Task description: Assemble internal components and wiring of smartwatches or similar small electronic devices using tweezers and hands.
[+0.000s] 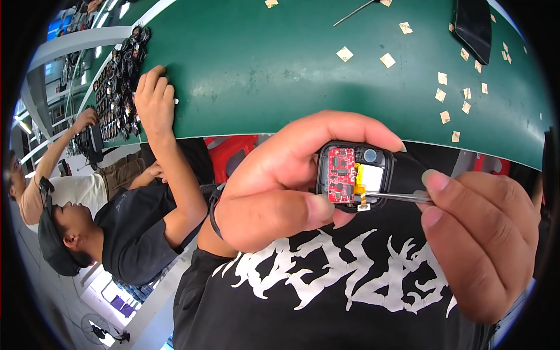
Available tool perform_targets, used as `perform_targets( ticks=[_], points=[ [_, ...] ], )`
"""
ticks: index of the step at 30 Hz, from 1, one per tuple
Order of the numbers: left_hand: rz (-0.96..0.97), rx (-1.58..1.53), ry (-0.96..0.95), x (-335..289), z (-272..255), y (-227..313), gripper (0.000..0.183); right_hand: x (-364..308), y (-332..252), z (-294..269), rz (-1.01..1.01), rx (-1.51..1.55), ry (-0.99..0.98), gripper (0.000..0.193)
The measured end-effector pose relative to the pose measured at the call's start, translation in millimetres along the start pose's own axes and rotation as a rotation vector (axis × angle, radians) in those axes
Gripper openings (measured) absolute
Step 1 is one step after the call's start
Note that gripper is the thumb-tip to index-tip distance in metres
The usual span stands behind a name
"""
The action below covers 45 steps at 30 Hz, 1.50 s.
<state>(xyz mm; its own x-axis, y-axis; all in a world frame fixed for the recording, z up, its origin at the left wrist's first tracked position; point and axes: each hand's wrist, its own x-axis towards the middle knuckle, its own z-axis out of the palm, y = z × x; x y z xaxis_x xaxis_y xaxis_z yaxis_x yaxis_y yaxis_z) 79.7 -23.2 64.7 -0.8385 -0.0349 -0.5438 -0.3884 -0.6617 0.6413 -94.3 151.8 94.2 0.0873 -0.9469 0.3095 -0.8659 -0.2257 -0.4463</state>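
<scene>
My left hand (280, 181) is closed around a small black device housing (322, 169), its inside facing up. Within the housing are a red circuit board (341, 166), a white block (372, 176), a round silvery part (370, 156) and a yellow flex cable (360, 178). Between the thumb and fingers of my right hand (484, 233) is a pair of thin metal tweezers (402, 197). Their tips reach over the housing's lower edge, at the yellow cable's end beside a small whitish connector (363, 207). Whether the tips pinch the cable I cannot tell.
Small cream paper squares (388, 60) lie scattered over the green table (251, 64). A black flat device (472, 29) and a thin rod (354, 13) lie at its far side. To the left, two co-workers sit by a pile of black cables (119, 81). A red stool (227, 154) stands below the edge.
</scene>
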Motion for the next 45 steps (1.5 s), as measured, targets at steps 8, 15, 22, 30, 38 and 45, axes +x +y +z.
perform_targets(
  ticks=[8,15,22,30,38,45],
  points=[
    [0.044,0.048,0.111,-1.6,2.8,-3.7,0.069,6.9,-5.8,7.8,0.021,0.068,0.005,0.031],
    [0.137,0.108,-0.065,-1.7,-12.7,-9.4,0.067,8.7,-8.0,15.3,0.030,0.079,0.089,0.028],
    [0.094,0.178,-0.050,-2.6,-11.9,-7.1,0.062,8.1,-9.8,14.9,0.059,0.080,0.075,0.026],
    [0.251,0.239,-0.199,4.0,-19.1,-17.8,0.060,7.2,-14.0,8.2,0.120,0.055,-0.009,0.026],
    [0.287,0.169,-0.267,13.3,-26.6,-24.0,0.061,7.5,-23.3,18.6,0.188,0.063,0.039,0.023],
    [0.280,0.200,-0.215,6.4,-22.9,-19.1,0.063,7.8,-23.3,7.3,0.232,0.051,-0.022,0.029]
  ],
)
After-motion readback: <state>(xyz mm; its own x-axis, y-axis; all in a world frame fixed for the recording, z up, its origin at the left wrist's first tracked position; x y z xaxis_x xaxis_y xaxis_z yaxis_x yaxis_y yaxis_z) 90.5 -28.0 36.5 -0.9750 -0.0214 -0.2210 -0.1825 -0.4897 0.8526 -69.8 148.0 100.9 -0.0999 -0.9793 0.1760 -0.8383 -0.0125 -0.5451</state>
